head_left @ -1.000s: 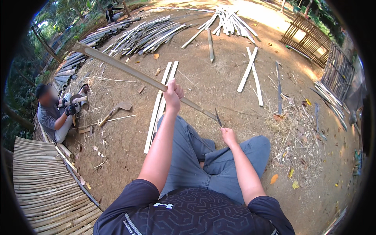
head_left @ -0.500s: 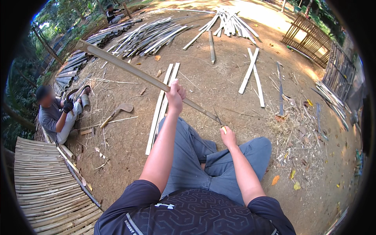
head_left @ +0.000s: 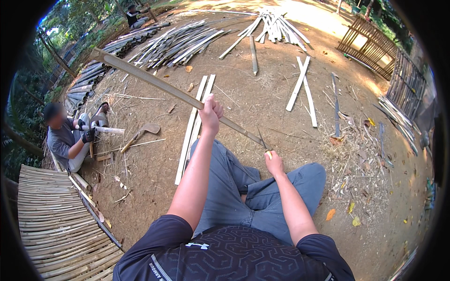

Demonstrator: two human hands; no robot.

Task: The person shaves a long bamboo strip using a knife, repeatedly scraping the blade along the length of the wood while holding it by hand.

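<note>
My left hand (head_left: 211,114) is wrapped round a long split bamboo strip (head_left: 150,81), which slants from the far left down toward my right knee. In my right hand (head_left: 274,165) is a small knife (head_left: 262,138) with a yellow handle, its thin dark blade pointing up and away. The blade crosses the strip's near end, apparently touching it. Two pale bamboo slats (head_left: 191,132) lie on the ground beyond my left forearm, partly hidden by it. My crossed legs are below both hands.
At the left a seated co-worker (head_left: 62,140) in gloves holds a pale bamboo piece (head_left: 110,130). A broad-bladed tool (head_left: 139,135) lies nearby. Piles of bamboo strips (head_left: 180,44), crossed slats (head_left: 300,84) and a bamboo slat platform (head_left: 61,220) surround me. Another person sits far off.
My knife blade has tilted a little more upright; the strip and my left hand barely move. The co-worker's hands have shifted, and a pale bamboo piece now shows in them.
</note>
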